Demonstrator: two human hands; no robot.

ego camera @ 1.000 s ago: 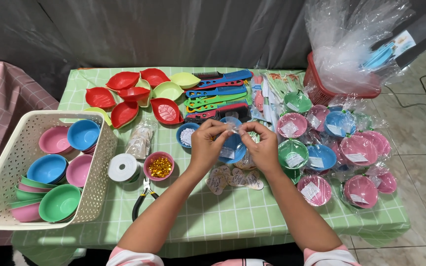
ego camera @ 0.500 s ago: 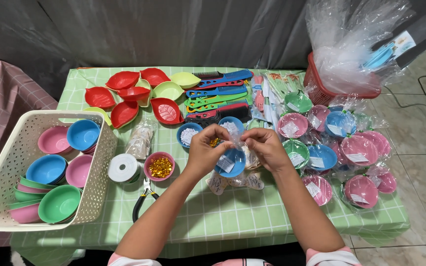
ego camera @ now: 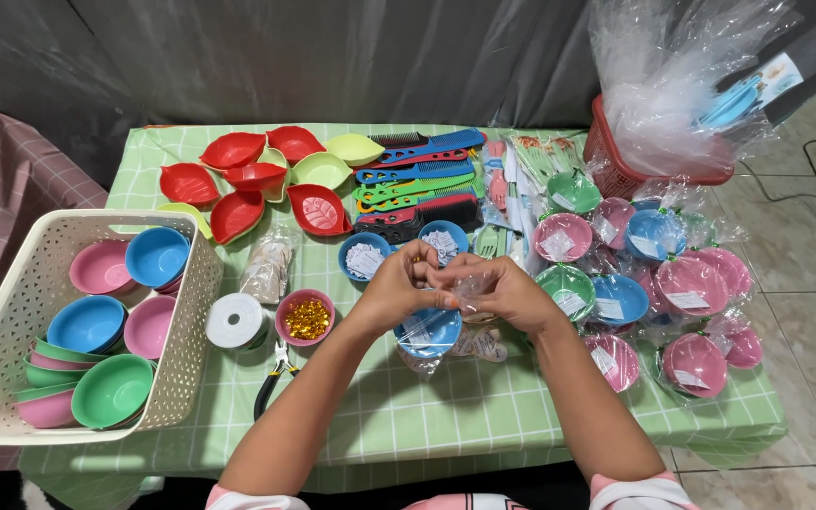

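Green checked table (ego camera: 399,425) carries everything. Left edge: white perforated basket (ego camera: 11,283) stacked with loose pink, blue and green bowls. Right half: cluster of wrapped bowls (ego camera: 691,283), each in clear film with a paper tag inside. Back right: red basket (ego camera: 616,165) stuffed with clear plastic bags. Back centre: red and yellow-green leaf-shaped dishes (ego camera: 257,179), beside them a row of coloured combs (ego camera: 417,175).

Centre: left hand (ego camera: 399,288) and right hand (ego camera: 507,293) meet just above a blue bowl (ego camera: 427,331), which sits in clear plastic wrap (ego camera: 469,288) near the table's middle, partly hidden by the hands. Both hands' fingers are curled inward and pinching the gathered film at the top of the bowl; fingertips of the two hands touch or nearly touch. Whether the bowl rests on the table or is lifted: cannot tell.

Just behind the hands: two blue bowls of paper tags (ego camera: 365,257). Left of the hands: small pink bowl of gold bits (ego camera: 306,316), white ribbon spool (ego camera: 235,321), small clear packet (ego camera: 266,269). Black-handled pliers (ego camera: 271,378) lie near the left forearm.
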